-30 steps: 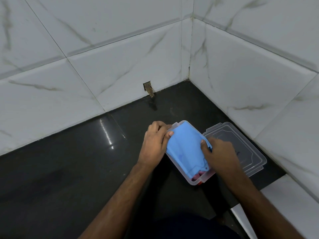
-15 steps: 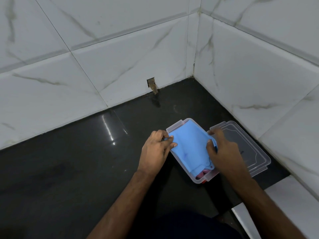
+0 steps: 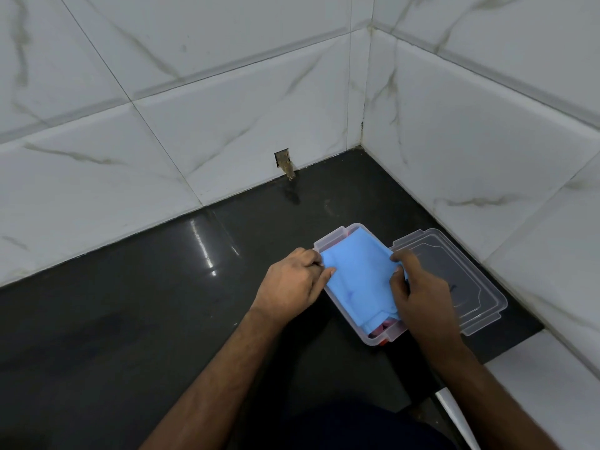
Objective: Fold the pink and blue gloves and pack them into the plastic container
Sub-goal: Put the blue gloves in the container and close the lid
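Observation:
A clear plastic container (image 3: 334,239) stands on the black counter (image 3: 130,319). A folded blue glove (image 3: 360,280) fills most of it. A bit of the pink glove (image 3: 384,324) peeks out beneath the blue one at the near end. My left hand (image 3: 292,284) pinches the blue glove's left edge at the container's left wall. My right hand (image 3: 418,290) grips the glove's right edge with curled fingers and covers the container's right wall.
The container's clear lid (image 3: 454,274) lies flat just right of it, close to the white tiled wall (image 3: 487,157). Tiled walls meet in a corner behind. A small chipped hole (image 3: 284,162) marks the back wall's base. A white ledge (image 3: 535,384) lies at the near right.
Both hands have pushed the blue glove lower into the container, and it now lies flatter. My right hand has moved slightly up along the glove's right edge.

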### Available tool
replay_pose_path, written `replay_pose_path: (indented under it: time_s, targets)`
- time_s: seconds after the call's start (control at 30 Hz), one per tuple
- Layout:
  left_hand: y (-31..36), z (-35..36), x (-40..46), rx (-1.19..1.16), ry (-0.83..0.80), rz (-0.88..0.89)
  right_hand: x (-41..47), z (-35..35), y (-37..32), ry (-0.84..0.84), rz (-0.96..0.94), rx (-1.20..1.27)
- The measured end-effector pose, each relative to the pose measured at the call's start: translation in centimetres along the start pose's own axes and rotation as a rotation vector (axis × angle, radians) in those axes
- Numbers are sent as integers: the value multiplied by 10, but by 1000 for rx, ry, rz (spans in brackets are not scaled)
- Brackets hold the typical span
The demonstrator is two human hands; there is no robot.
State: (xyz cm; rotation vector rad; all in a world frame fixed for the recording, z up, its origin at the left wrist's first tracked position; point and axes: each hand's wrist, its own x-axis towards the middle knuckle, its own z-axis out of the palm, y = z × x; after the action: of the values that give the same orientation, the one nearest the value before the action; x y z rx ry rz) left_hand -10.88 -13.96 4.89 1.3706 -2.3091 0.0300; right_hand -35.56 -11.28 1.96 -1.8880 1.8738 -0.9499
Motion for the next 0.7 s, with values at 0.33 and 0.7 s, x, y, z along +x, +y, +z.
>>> replay_pose_path:
  time_s: [0.33, 0.7]
  targets:
    - [0, -6, 11, 7, -302, -10, -2, -1, -2, -26, 1, 28]
    - [28, -1, -5, -312, -346, 293, 6, -11, -14, -110, 7, -54]
